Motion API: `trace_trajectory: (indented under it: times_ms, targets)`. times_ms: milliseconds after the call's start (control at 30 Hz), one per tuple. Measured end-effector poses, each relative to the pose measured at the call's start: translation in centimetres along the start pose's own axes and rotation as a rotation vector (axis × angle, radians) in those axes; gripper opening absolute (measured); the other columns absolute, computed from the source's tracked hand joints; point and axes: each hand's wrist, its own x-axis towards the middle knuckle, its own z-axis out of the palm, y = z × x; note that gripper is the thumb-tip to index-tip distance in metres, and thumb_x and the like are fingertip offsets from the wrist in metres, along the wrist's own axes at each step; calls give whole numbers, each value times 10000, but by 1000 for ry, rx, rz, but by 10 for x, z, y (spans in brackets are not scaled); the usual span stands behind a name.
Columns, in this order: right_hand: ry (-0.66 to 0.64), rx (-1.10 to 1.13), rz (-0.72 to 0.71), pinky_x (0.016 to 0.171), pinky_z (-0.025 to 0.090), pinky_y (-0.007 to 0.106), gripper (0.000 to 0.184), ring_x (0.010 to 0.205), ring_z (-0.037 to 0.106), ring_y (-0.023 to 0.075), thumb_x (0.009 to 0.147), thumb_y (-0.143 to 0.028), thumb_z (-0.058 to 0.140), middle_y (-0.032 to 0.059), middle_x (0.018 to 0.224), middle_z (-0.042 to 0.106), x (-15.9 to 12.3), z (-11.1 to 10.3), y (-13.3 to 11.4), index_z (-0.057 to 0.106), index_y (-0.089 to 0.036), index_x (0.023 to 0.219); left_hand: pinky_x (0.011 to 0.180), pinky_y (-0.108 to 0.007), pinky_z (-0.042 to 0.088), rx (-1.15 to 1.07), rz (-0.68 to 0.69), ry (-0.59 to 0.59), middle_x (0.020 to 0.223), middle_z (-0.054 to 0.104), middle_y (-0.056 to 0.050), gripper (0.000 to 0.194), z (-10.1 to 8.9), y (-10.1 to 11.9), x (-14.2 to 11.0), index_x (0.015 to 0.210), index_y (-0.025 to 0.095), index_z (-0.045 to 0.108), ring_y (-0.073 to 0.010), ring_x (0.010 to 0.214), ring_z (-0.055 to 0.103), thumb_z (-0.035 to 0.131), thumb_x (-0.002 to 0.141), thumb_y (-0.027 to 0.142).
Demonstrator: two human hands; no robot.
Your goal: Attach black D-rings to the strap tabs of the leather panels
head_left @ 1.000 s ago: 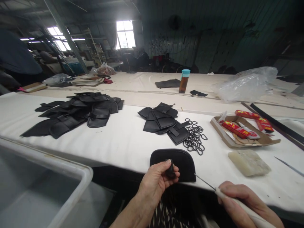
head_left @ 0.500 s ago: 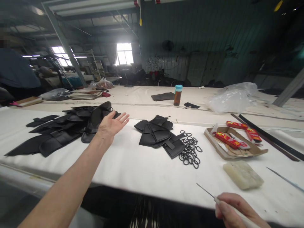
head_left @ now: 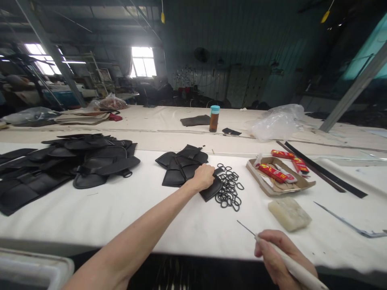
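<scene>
My left hand (head_left: 204,177) is at the middle pile, its fingers closed on a black leather piece (head_left: 211,192) with a strap tab; the fingertips are partly hidden. More black leather pieces (head_left: 177,171) lie under and beyond it. Just right of that hand, black metal D-rings (head_left: 229,189) form a loose heap. In my right hand (head_left: 273,253), near the table's front edge, is an awl (head_left: 294,266) with a pale handle and a thin metal shaft pointing up and left. A larger pile of black leather pieces (head_left: 93,155) lies at the left.
To the right stands a cardboard tray (head_left: 281,189) with red-and-yellow boxes. A pale waxy block (head_left: 289,213) lies before it, with a slim metal tool (head_left: 341,220) beside it. Further back are a bottle (head_left: 214,120) and clear plastic (head_left: 278,123). A white bin (head_left: 60,262) is at lower left.
My left hand left a leather piece with a ring on the left pile, then moved right to the middle pile and closed on another. My right hand keeps the awl.
</scene>
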Motion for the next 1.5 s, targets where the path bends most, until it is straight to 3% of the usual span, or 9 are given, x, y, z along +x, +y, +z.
trace_trajectory:
  times_ms: [233, 333, 500, 633, 767, 933, 1167, 1367, 1500]
  targets:
    - [-178, -120, -194, 510, 392, 224, 264, 529, 506, 129, 865, -432, 468, -12, 598, 554, 30, 5, 0, 583, -201, 805, 814, -414, 492, 325, -18, -125, 1170, 554, -85, 331, 2, 3, 31, 1153, 180, 531, -210, 987, 571, 538, 855, 323]
    - [-221, -209, -278, 549, 393, 228, 269, 559, 509, 133, 897, -415, 411, -9, 609, 537, 39, 11, -3, 556, -197, 839, 817, -418, 492, 378, 19, -138, 1169, 555, -86, 325, -2, -4, 24, 1147, 176, 535, -209, 983, 571, 532, 858, 324]
    - [-128, -406, -340, 540, 384, 224, 174, 552, 513, 135, 880, -347, 434, -3, 649, 576, 50, 25, 4, 526, -205, 838, 806, -415, 493, 387, 44, -84, 1135, 571, -80, 315, -4, -13, -1, 1121, 163, 546, -201, 954, 578, 525, 861, 338]
    - [-106, -583, -458, 555, 372, 241, 126, 561, 509, 150, 842, -226, 443, 3, 662, 571, 57, 38, 15, 534, -206, 928, 751, -361, 454, 347, 17, 36, 891, 621, -40, 142, 6, -12, -23, 860, 164, 602, -198, 858, 575, 615, 779, 280]
    - [-138, -626, -493, 605, 380, 255, 140, 639, 535, 172, 824, -193, 446, 23, 717, 578, 63, 50, 18, 544, -200, 924, 613, -292, 362, 246, -38, 142, 613, 538, 12, 194, 17, -8, -44, 581, 197, 481, -189, 697, 541, 668, 626, 168]
    - [-156, -627, -469, 570, 369, 238, 87, 602, 520, 156, 809, -180, 448, 4, 694, 569, 69, 57, 13, 518, -209, 851, 542, -264, 297, 54, -62, 214, 492, 410, 47, 286, 19, -13, -54, 482, 200, 392, -140, 575, 458, 651, 595, 157]
    - [-193, -640, -469, 518, 353, 193, 177, 540, 498, 120, 769, -92, 408, -27, 644, 549, 69, 51, 14, 498, -210, 865, 402, -211, 282, -360, -38, 180, 439, 436, 68, 71, 14, -24, -62, 624, 184, 541, -74, 371, 376, 569, 680, 218]
    - [-222, -749, -592, 613, 348, 250, 301, 668, 509, 178, 706, -29, 409, 33, 707, 559, 74, 47, 17, 568, -191, 903, 377, -178, 325, -682, 37, 180, 460, 503, 54, 161, 1, -23, -68, 659, 164, 563, -62, 369, 419, 640, 649, 305]
    - [-217, -759, -634, 581, 338, 245, 294, 616, 495, 171, 699, -27, 417, 20, 650, 543, 79, 48, 19, 570, -185, 894, 380, -165, 364, -856, 53, 209, 523, 562, 31, 199, -9, -23, -62, 674, 155, 553, -68, 410, 484, 691, 617, 286]
